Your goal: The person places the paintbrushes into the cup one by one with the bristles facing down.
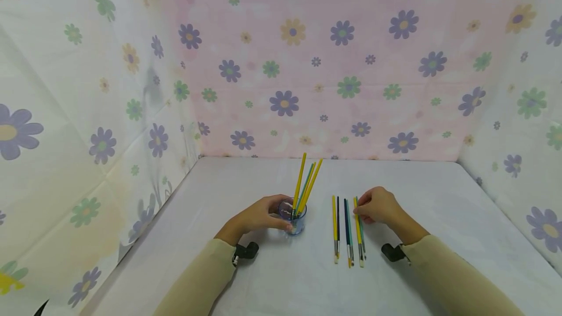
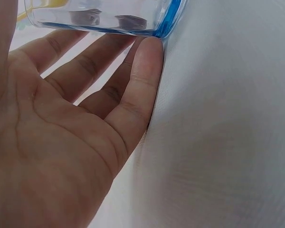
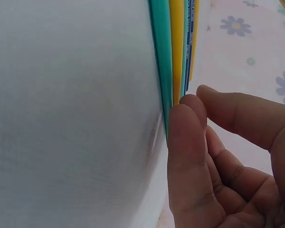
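My left hand [image 1: 262, 214] grips a clear glass [image 1: 299, 227] with a blue-tinted base, thumb on the near side and fingers behind. Several paintbrushes [image 1: 300, 179] with yellow and teal handles lean in it. In the left wrist view the fingertips rest against the glass [image 2: 99, 23]. On the table to its right, several more paintbrushes lie in pairs, bristles toward me. My right hand [image 1: 378, 205] is at the handle ends of the rightmost pair, a yellow paintbrush [image 1: 358, 226] and a teal paintbrush [image 3: 162, 52]. Its fingertips touch or nearly touch these handles, with no brush lifted.
The other pairs lie to the left of my right hand: a yellow brush [image 1: 334, 218] with a black one, and a dark blue brush [image 1: 347, 223] with a teal one. A white cloth covers the table [image 1: 290, 277]. Flowered curtains [image 1: 281, 82] enclose it at the back and sides.
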Motion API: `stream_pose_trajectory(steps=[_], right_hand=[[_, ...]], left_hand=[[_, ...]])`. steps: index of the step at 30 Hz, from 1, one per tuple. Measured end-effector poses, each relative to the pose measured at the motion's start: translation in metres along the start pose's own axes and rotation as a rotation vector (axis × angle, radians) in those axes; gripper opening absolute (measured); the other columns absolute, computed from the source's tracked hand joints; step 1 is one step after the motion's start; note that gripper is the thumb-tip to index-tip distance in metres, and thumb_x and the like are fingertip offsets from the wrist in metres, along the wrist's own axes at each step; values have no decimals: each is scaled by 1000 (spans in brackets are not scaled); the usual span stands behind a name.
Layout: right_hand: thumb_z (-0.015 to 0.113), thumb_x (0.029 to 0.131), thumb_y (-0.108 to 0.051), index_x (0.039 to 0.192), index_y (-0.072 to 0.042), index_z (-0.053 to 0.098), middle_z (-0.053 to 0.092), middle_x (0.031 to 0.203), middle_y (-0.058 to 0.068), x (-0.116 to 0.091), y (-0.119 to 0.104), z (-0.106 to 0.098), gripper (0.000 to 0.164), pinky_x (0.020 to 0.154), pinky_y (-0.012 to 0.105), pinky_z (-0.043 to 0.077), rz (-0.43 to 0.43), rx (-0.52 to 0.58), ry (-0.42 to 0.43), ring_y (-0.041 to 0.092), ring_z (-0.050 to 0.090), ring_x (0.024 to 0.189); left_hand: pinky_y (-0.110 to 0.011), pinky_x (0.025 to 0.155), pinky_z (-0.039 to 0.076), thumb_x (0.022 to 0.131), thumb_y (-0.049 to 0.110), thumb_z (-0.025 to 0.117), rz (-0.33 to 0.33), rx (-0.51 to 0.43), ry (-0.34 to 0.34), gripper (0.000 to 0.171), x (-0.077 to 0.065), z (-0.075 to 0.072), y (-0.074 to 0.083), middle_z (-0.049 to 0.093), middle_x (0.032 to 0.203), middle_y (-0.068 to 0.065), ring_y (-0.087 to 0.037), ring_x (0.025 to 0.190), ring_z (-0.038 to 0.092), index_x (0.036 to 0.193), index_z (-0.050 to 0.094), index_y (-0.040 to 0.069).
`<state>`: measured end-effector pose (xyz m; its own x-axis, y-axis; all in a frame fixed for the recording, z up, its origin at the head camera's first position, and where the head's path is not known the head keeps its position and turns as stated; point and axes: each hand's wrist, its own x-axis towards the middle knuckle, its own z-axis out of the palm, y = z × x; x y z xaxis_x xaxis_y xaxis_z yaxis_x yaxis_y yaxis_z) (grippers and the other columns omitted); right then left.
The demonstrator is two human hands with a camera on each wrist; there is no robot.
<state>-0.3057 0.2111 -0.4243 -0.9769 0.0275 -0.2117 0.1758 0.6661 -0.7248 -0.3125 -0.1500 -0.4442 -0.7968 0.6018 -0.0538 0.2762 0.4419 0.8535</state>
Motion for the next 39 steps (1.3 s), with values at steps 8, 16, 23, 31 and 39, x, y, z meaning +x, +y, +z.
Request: stream_pose_trajectory(steps=[8, 16, 23, 31, 39], right_hand=[[82, 88, -11, 101, -1, 70, 71, 92, 12, 1, 0, 1, 20, 63, 28, 61, 2, -10, -14, 19, 68, 71], [81, 88, -11, 99, -1, 71, 70, 89, 12, 1, 2, 2, 18, 62, 27, 60, 9, -39, -19, 20, 68, 71], [82, 88, -12, 99, -1, 71, 70, 89, 12, 0, 3, -1, 19, 63, 28, 60, 24, -59, -29, 20, 67, 72], [82, 88, -12, 99, -1, 71, 70, 90, 12, 3, 6, -6, 19, 63, 28, 60, 29, -72, -45, 20, 67, 72], [81, 89, -11, 99, 0, 70, 70, 88, 12, 2, 11, -10, 18, 62, 30, 60, -8, -75, -52, 20, 68, 71]], left_hand=[[-50, 114, 46, 79, 45, 89, -8, 19, 9, 69, 0, 0, -1, 67, 129, 11, -12, 116, 66, 140, 57, 34], [-49, 114, 46, 79, 45, 89, -11, 17, 8, 70, -1, 0, 0, 67, 128, 11, -12, 117, 66, 140, 57, 34], [-50, 113, 46, 79, 47, 89, -21, 24, 12, 69, -1, 0, 0, 67, 128, 12, -12, 116, 65, 139, 58, 35], [-49, 113, 46, 79, 45, 89, -9, 26, 7, 69, 0, 0, -1, 68, 127, 11, -12, 116, 66, 139, 58, 34], [-45, 112, 47, 80, 43, 89, 2, 20, 11, 66, 1, 1, -2, 69, 126, 11, -12, 114, 67, 138, 59, 34]])
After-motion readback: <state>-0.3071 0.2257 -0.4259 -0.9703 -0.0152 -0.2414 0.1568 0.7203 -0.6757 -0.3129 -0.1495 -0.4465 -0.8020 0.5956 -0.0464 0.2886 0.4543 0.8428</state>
